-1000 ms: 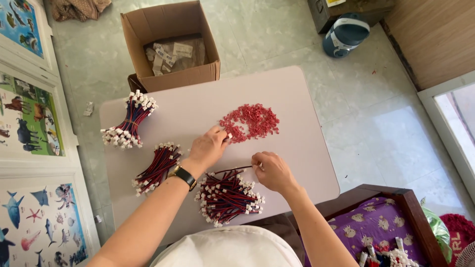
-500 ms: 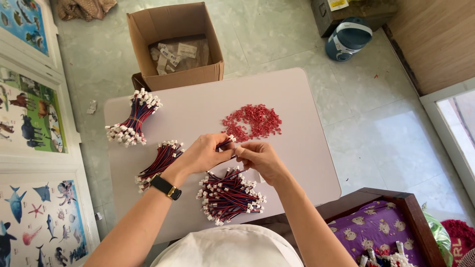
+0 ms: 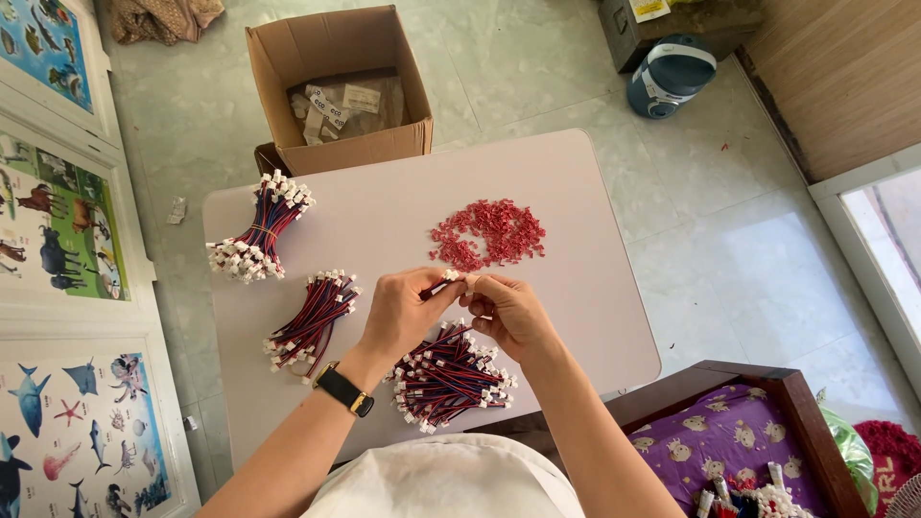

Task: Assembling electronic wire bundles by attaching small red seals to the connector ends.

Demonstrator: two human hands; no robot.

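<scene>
While pinching a white connector [image 3: 451, 276], both hands' fingers [image 3: 436, 288], cardboard box [image 3: 338, 91] beyond.

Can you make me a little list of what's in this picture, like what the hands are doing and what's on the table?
left hand: pinches a small white connector at the fingertips
right hand: meets the left hand at that same small piece
under the hands: loose bundle of red and dark wires with white ends
table: pale, also bears two more wire bundles
red pile: many tiny red pieces, just beyond the hands
wrist: dark watch on the left arm
floor: open cardboard box past the table
</scene>
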